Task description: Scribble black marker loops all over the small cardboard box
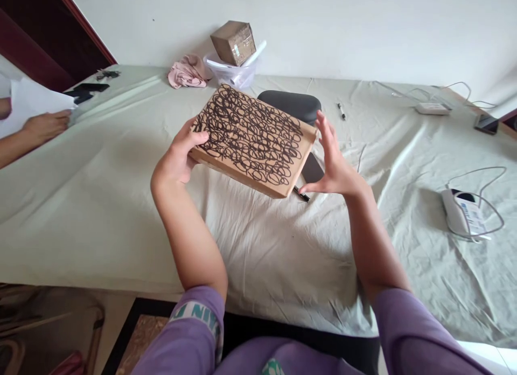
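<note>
A brown cardboard box (250, 138), its top face covered in black looping scribbles, is held tilted above the cloth-covered table. My left hand (181, 151) grips its left end, thumb on the top face and the other fingers hidden behind and below. At the right end, my right hand (333, 162) is spread, thumb and fingers apart around the corner; whether a fingertip touches the box I cannot tell. Partly behind the box lie a dark flat phone-like object (312, 169) and a black pen or marker (301, 194). A dark rounded case (293, 104) sits just beyond.
A clear plastic tub (232, 73) holding a smaller carton (234, 42) stands by the wall beside a pink cloth (188, 71). A small marker (341, 111) lies at the back. Corded white devices (466, 213) are at right. Another person's hand (46, 128) holds paper at left.
</note>
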Tool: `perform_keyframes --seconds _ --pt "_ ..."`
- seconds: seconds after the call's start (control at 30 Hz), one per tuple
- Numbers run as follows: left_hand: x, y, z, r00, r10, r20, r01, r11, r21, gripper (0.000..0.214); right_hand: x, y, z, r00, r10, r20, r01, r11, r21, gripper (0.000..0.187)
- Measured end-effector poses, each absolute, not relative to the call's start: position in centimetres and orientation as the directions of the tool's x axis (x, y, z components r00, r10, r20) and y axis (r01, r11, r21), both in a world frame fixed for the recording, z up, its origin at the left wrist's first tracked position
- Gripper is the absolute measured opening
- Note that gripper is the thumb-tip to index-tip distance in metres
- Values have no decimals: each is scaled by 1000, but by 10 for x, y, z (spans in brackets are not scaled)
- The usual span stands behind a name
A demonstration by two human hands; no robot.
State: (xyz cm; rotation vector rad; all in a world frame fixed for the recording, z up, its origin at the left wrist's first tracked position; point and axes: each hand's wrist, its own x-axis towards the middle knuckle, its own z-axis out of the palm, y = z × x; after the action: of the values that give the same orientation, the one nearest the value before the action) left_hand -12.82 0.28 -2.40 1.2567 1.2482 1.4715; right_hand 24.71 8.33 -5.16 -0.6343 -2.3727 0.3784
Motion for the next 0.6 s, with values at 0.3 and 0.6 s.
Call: perform_keyframes --seconds 0.3,0.6 --pt "-121 -6 -9 264 912 312 299 -385 873 118 240 80 -51 -857 486 171 1 333 -943 126" --pt "-100 -9 3 398 788 469 344 -602 720 139 235 82 -51 -758 534 375 -21 554 -832 135"
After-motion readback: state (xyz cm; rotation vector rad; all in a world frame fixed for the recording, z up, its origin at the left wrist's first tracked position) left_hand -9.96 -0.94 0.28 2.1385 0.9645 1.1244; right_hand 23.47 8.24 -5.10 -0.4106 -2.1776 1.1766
